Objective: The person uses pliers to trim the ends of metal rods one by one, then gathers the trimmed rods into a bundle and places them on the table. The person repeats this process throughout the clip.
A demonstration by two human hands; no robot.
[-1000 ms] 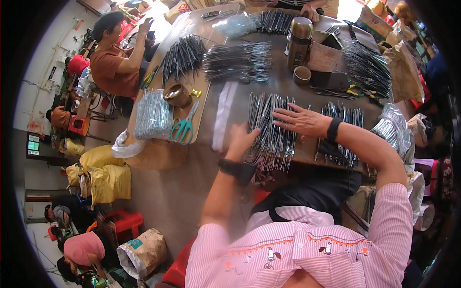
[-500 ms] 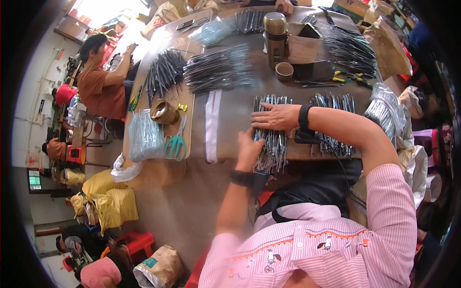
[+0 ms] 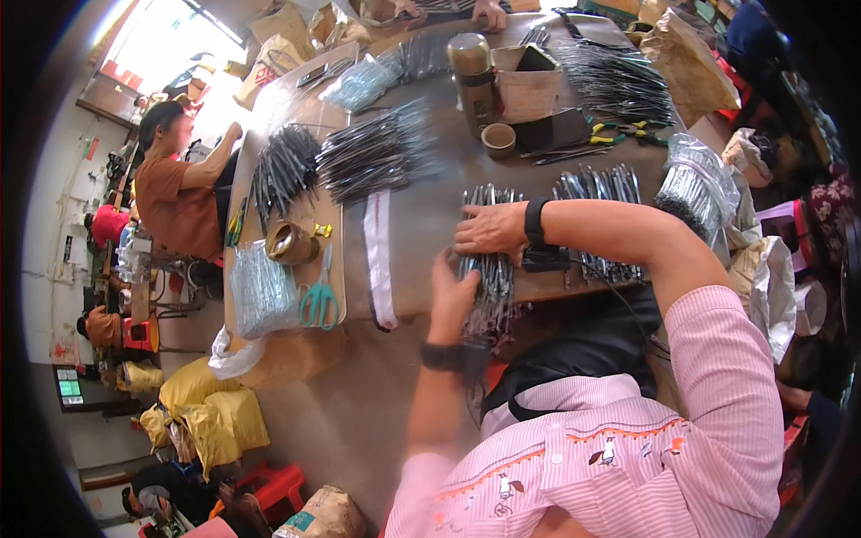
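A bundle of thin, shiny dark-and-silver strips (image 3: 491, 291) lies at the table's near edge; their exact kind is unclear. Across its upper part rests my right hand (image 3: 491, 228), fingers stretched out flat to the left. My left hand (image 3: 454, 292), slightly blurred, touches the bundle's left side with its thumb apart from the fingers. Neither hand is lifting anything. Right of it, partly behind my right forearm, is a second batch of similar strips (image 3: 599, 185). To the left, a white band with a dark line (image 3: 379, 260) runs down to the table edge.
Farther left are teal scissors (image 3: 319, 300), a tape roll (image 3: 291, 242), clear-wrapped strips (image 3: 262, 285) and dark strip piles (image 3: 372, 152). A thermos (image 3: 473, 81), a cup (image 3: 499, 139) and yellow-handled pliers (image 3: 610, 134) stand or lie beyond. A co-worker (image 3: 175, 188) sits at left.
The view has shifted, so the table sits slightly farther left and tilted. Both hands remain at the same bundle, the right still flat on it and the left at its side.
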